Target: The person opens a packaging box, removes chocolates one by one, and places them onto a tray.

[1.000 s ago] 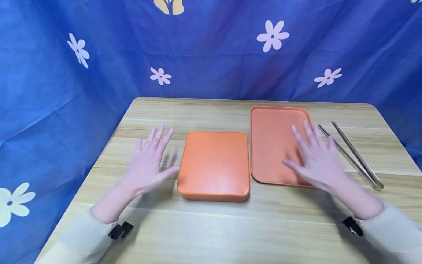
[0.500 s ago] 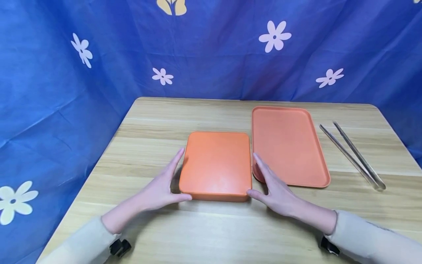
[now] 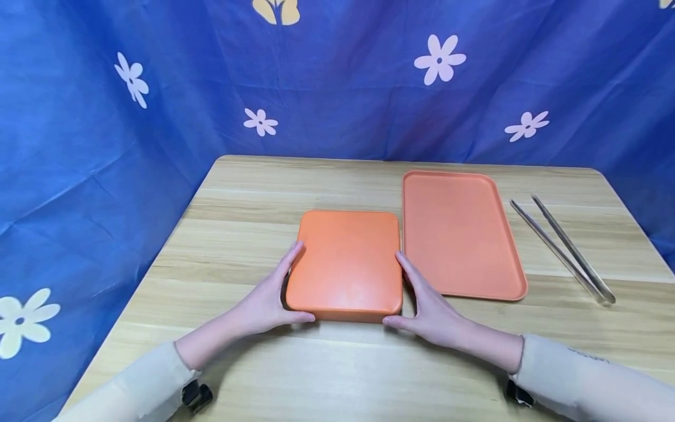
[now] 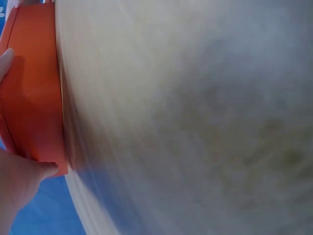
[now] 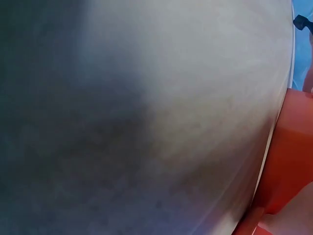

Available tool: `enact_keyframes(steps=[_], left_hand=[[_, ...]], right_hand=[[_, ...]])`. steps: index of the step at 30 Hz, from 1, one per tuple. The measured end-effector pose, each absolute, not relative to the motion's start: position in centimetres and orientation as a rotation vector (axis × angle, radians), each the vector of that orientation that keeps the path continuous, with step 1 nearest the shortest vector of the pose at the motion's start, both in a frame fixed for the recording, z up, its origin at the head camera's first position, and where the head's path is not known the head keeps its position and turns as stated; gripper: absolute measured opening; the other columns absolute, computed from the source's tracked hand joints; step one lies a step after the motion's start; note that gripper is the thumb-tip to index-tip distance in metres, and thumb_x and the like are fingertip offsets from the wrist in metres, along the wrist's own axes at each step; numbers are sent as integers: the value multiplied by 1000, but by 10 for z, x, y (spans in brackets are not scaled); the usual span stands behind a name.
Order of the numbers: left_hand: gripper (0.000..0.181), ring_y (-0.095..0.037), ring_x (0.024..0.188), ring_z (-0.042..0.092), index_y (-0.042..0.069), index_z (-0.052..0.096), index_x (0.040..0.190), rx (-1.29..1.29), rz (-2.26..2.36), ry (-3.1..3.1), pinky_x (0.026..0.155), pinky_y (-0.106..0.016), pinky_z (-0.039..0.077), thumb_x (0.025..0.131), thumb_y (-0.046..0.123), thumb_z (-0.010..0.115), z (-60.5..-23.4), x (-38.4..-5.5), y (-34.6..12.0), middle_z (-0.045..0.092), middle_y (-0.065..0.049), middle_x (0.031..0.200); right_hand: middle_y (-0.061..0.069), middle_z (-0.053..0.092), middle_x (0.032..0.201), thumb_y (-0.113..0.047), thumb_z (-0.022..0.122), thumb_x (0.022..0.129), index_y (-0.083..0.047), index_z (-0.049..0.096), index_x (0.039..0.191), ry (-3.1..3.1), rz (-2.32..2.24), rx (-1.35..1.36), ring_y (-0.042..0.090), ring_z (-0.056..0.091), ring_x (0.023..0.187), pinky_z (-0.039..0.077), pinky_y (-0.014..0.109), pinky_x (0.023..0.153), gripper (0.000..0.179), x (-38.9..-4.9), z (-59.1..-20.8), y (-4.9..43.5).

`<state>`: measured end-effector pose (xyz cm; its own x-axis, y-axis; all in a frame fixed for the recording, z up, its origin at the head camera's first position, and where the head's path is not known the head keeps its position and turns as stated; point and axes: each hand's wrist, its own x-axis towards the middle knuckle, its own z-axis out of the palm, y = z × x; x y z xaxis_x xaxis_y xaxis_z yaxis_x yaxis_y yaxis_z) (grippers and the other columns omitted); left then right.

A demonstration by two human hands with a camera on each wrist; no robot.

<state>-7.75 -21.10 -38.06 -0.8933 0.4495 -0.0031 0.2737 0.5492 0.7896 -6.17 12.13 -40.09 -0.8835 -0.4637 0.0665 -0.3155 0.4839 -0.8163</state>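
A square orange box [image 3: 345, 264] with rounded corners lies flat on the wooden table. A thin seam runs around its side near the top, seen in the left wrist view on the box wall [image 4: 36, 88]. My left hand [image 3: 263, 305] grips the near left corner, thumb along the front face and fingers down the left side. The near right corner is held the same way by my right hand [image 3: 435, 313]. Most fingers of both hands are hidden behind the box sides. What the box contains is out of sight.
A flat salmon-pink tray [image 3: 461, 234] lies just right of the box, close to my right fingers. Farther right are metal tongs [image 3: 566, 249], arms spread apart. A blue flowered curtain [image 3: 337, 76] hangs behind the table [image 3: 337, 375].
Both hands came down and inward from spread positions above the table, the right one leaving the tray area. They now touch the box, which sits where it was.
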Motion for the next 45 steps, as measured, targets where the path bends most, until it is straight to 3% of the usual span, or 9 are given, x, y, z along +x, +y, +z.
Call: enact_keyframes(steps=[14, 33, 45], left_hand=[[118, -24, 145, 14, 36, 8, 156, 613, 1241, 2619, 113, -56, 20, 68, 44, 87, -388, -78, -213, 5, 3, 162], [111, -24, 146, 14, 35, 13, 155, 610, 1212, 2649, 113, -56, 22, 70, 51, 83, -388, -78, -212, 4, 0, 162], [110, -22, 146, 13, 35, 15, 155, 614, 1229, 2641, 113, -54, 22, 71, 43, 86, -387, -76, -213, 4, 1, 162]], right_hand=[[-1, 9, 162, -34, 84, 76, -27, 10, 157, 2605, -1379, -657, 19, 17, 145, 22, 47, 115, 110, -63, -404, 119], [3, 10, 161, -37, 83, 77, -24, 10, 157, 2682, -1311, -684, 22, 17, 145, 25, 48, 114, 108, -61, -401, 119], [5, 22, 159, -44, 81, 76, -21, 18, 157, 2878, -1132, -719, 25, 31, 140, 41, 52, 103, 105, -57, -399, 118]])
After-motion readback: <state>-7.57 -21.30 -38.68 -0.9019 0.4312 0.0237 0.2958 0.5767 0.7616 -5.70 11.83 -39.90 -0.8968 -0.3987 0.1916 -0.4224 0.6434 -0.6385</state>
